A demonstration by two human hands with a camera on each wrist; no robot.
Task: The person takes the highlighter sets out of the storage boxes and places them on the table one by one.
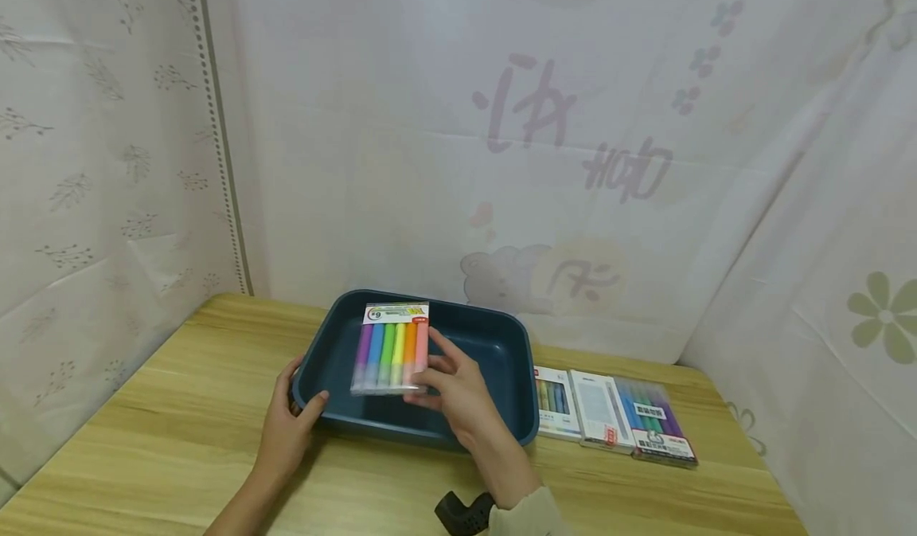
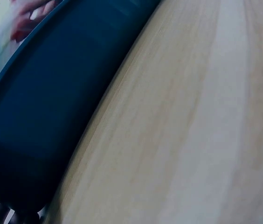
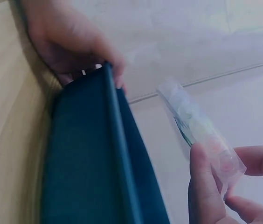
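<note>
My right hand (image 1: 462,393) pinches the right edge of a clear pack of highlighters (image 1: 390,353) and holds it up over a dark blue plastic bin (image 1: 494,361). The pens run from purple through blue, green, yellow and orange to pink, under a white label. In the right wrist view the pack (image 3: 206,133) appears end-on between thumb and fingers. My left hand (image 1: 290,416) grips the bin's left front corner, thumb over the rim and fingers outside. That grip also shows in the right wrist view. The left wrist view holds mostly the bin's side wall (image 2: 61,84).
Right of the bin lie a white box of coloured pens (image 1: 555,402), a white pack (image 1: 602,408) and a clear pack of coloured pens (image 1: 653,420). A black curved object (image 1: 464,514) is near the right wrist. Printed curtains (image 1: 372,162) hang behind the wooden table (image 1: 179,424).
</note>
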